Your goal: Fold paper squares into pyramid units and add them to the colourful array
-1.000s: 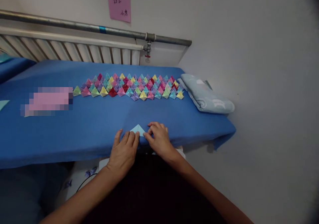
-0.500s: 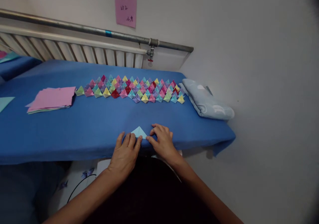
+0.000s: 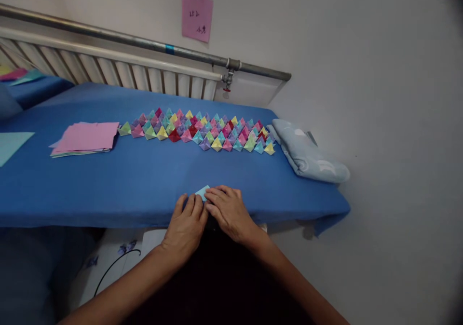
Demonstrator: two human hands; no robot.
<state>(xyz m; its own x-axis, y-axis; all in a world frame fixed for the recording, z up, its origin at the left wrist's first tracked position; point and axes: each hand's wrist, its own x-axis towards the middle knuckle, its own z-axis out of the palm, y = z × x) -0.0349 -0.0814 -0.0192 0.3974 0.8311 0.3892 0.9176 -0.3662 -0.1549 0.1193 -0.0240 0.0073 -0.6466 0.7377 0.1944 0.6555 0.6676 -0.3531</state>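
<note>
— What stands behind the bench (image 3: pixel 108 180)?
— A white radiator (image 3: pixel 108 72) under a grey pipe (image 3: pixel 144 40), against a pale wall (image 3: pixel 361 50).
— Anything on that wall?
— A pink note (image 3: pixel 197 16), above the pipe.

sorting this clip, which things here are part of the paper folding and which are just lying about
In use: light blue paper piece under left hand and right hand; folded paper shapes; pink paper stack.

Lying about: folded cloth; pink wall note; radiator.
</note>
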